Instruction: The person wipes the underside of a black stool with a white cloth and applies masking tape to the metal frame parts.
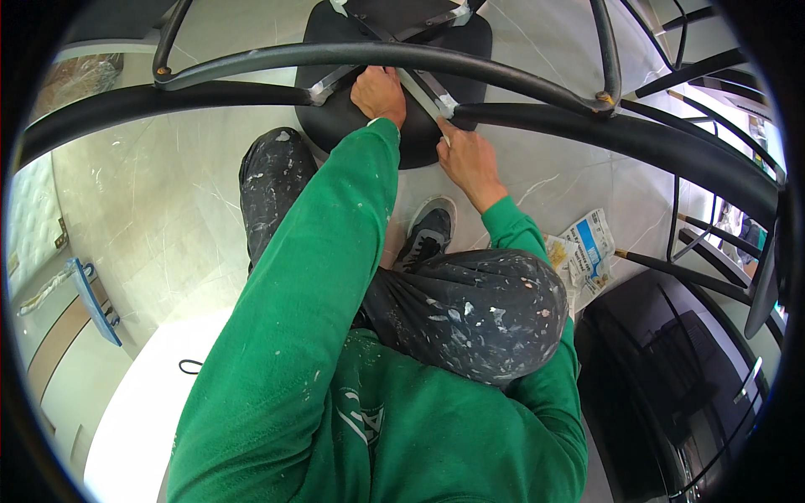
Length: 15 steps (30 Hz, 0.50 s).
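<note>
Head view: a curved black tube point(277, 55) crosses just beyond your hands, partly hiding the work; a printed sheet point(591, 243) lies nearer you, right of your right hand point(471, 161). Beneath your grip is the upturned black chair point(327, 130), its metal crossbars point(423, 94) pale-patched. Your left hand point(380, 94) curls at them, your right index finger touches one; I cannot tell what either palm encloses.

One head-worn fisheye looks down — close over the sweatshirt point(436, 427)
</note>
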Each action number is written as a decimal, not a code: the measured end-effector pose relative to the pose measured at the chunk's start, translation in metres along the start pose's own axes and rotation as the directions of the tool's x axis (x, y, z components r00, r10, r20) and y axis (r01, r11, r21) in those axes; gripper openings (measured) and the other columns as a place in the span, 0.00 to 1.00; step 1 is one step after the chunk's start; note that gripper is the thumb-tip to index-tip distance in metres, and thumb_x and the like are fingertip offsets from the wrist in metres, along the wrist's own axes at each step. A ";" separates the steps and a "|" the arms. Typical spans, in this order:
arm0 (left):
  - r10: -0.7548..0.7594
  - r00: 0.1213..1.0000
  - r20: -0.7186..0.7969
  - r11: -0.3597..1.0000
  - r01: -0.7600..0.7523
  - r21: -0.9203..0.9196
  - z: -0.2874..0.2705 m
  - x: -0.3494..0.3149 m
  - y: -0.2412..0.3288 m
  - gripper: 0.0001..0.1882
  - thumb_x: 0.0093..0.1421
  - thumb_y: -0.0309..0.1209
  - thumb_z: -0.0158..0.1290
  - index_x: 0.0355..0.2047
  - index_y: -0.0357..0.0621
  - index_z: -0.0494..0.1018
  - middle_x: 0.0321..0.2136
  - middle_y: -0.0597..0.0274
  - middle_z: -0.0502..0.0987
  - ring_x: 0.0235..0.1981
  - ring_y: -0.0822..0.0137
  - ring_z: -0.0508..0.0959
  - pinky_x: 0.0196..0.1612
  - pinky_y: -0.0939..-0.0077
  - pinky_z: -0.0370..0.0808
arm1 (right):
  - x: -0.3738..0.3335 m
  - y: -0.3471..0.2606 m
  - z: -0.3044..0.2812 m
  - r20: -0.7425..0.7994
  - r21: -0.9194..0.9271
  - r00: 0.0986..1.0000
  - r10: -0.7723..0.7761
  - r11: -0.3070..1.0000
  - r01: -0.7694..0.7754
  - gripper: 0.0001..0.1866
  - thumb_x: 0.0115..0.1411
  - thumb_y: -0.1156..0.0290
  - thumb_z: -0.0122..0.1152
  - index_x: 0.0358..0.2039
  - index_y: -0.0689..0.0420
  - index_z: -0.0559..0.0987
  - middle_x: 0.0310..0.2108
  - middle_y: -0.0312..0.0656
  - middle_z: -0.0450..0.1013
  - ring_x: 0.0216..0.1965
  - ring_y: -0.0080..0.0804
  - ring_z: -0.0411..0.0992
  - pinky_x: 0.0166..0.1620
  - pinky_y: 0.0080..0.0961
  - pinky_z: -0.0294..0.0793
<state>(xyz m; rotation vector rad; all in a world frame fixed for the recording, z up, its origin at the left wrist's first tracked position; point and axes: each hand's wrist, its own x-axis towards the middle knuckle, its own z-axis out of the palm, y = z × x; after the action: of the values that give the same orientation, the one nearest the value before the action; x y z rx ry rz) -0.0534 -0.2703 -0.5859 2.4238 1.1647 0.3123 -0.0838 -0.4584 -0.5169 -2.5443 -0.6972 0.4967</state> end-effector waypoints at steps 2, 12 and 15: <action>-0.002 1.000 -0.010 1.000 0.002 -0.001 0.000 0.001 -0.001 0.14 0.60 0.39 0.64 0.27 0.41 0.82 0.25 0.45 0.82 0.31 0.43 0.84 0.37 0.49 0.78 | 0.000 -0.002 -0.001 -0.003 0.001 1.000 -0.005 1.000 0.005 0.20 0.59 0.69 0.57 0.53 0.55 0.79 0.30 0.55 0.80 0.33 0.58 0.80 0.38 0.53 0.79; 0.090 0.995 0.039 0.994 -0.088 -0.061 -0.006 0.006 -0.016 0.16 0.60 0.42 0.63 0.27 0.40 0.84 0.26 0.44 0.82 0.31 0.40 0.83 0.38 0.49 0.78 | 0.000 0.001 0.004 -0.066 0.002 0.997 -0.043 0.999 0.043 0.20 0.58 0.70 0.58 0.52 0.57 0.80 0.28 0.55 0.80 0.32 0.56 0.80 0.36 0.51 0.80; 0.061 0.997 0.055 0.996 -0.058 -0.061 -0.005 0.007 -0.016 0.16 0.60 0.44 0.63 0.29 0.42 0.85 0.27 0.45 0.83 0.33 0.40 0.83 0.39 0.50 0.78 | 0.000 0.001 0.003 -0.059 -0.005 0.997 -0.040 0.999 0.039 0.21 0.57 0.70 0.58 0.52 0.57 0.80 0.27 0.55 0.80 0.31 0.56 0.80 0.35 0.51 0.80</action>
<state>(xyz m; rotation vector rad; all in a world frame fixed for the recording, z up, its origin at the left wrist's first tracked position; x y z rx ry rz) -0.0620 -0.2540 -0.5893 2.4031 1.0462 0.2898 -0.0847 -0.4580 -0.5198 -2.5327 -0.7260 0.4058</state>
